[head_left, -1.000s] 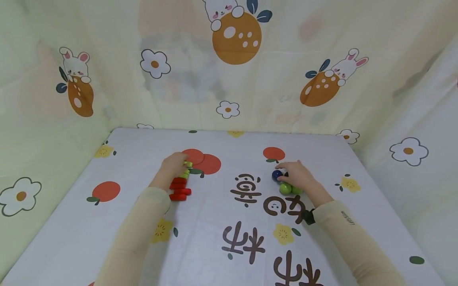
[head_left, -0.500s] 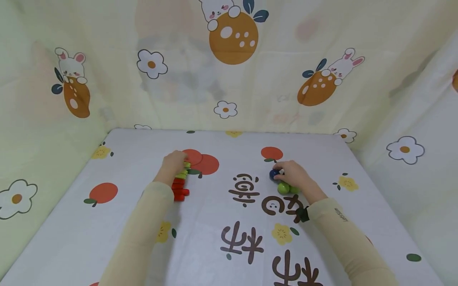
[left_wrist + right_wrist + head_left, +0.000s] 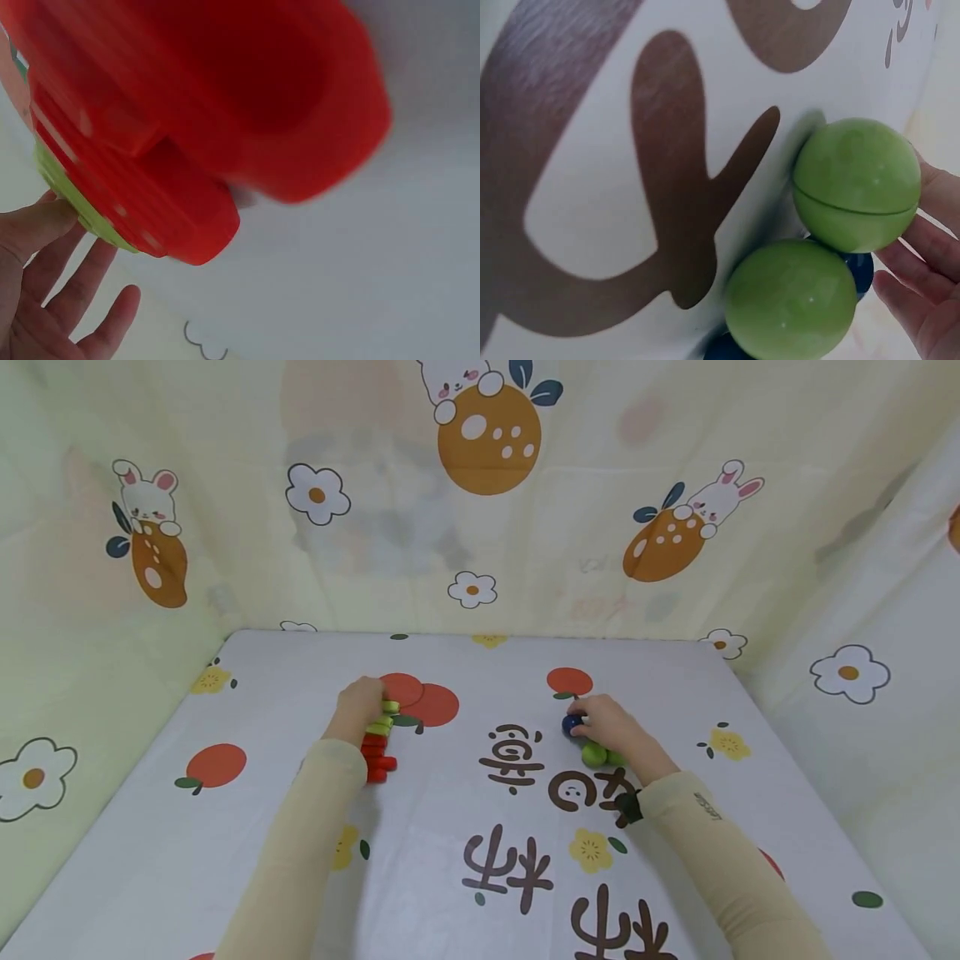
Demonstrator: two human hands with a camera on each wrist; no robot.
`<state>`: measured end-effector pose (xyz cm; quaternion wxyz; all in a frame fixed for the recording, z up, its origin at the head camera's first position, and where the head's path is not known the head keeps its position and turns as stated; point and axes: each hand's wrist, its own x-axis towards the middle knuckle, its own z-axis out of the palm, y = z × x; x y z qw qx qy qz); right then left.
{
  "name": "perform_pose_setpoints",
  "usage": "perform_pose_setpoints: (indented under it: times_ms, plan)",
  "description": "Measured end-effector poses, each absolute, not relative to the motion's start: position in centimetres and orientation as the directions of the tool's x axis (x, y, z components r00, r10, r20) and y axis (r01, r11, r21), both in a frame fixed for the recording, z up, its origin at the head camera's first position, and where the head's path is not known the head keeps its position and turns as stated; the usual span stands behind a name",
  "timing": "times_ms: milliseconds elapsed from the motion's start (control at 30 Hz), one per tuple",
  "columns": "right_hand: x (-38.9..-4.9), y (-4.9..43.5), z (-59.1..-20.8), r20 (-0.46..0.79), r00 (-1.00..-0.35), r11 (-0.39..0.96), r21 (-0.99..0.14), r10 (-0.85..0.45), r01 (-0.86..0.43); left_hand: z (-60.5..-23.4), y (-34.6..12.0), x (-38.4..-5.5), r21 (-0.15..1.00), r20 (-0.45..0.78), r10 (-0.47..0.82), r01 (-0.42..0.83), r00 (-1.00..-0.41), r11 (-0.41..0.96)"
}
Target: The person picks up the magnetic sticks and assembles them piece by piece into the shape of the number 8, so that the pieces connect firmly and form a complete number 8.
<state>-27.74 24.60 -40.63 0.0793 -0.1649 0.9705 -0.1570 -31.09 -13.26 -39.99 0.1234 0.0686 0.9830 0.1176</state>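
In the head view my left hand (image 3: 360,706) is at the far end of a row of short pieces. Its thumb and fingers pinch a yellow-green piece (image 3: 79,202); a second yellow-green piece (image 3: 380,727) lies nearer. Several red pieces (image 3: 377,763) continue the row toward me, looking grooved and blocky in the left wrist view (image 3: 195,202). On the right, my right hand (image 3: 611,724) holds a dark blue ball (image 3: 572,726) between thumb and fingers. Beside it sit two green balls (image 3: 859,184), and another dark blue ball (image 3: 730,349) is partly hidden behind them.
A white tablecloth (image 3: 420,827) printed with fruit, flowers and brown characters covers the table. Curtains (image 3: 375,568) with rabbit prints hang along the back and both sides. Between the two groups lies a stretch of printed cloth.
The head view has shifted slightly. My right hand has closed in around the dark blue ball, with its fingers and thumb nearer together. The left hand stays at the yellow-green pieces, and the red pieces look more evenly aligned.
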Motion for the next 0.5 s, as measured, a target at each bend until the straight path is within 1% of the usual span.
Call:
perform_pose_setpoints:
  times_ms: [67,133,300,500]
  plan:
    - [-27.8,24.3,-40.5,-0.109,-0.932,0.898,-0.329,-0.345,-0.294,-40.0,-13.1,-31.3,0.175,-0.189,0.183,0.15,-0.965,0.973]
    - [-27.8,24.0,-40.3,-0.107,-0.928,0.894,-0.327,-0.357,-0.306,-40.1,-12.9,-31.6,0.143,-0.187,0.19,0.165,-0.964,0.976]
    - [-27.9,23.6,-40.1,-0.101,-0.924,0.889,-0.326,-0.37,-0.32,-40.4,-12.1,-32.1,0.103,-0.172,0.214,0.198,-0.962,0.975]
    - [-28.2,23.2,-40.3,-0.093,-0.93,0.892,-0.331,-0.356,-0.308,-40.3,-10.8,-32.2,0.086,-0.168,0.209,0.196,-0.963,0.977]
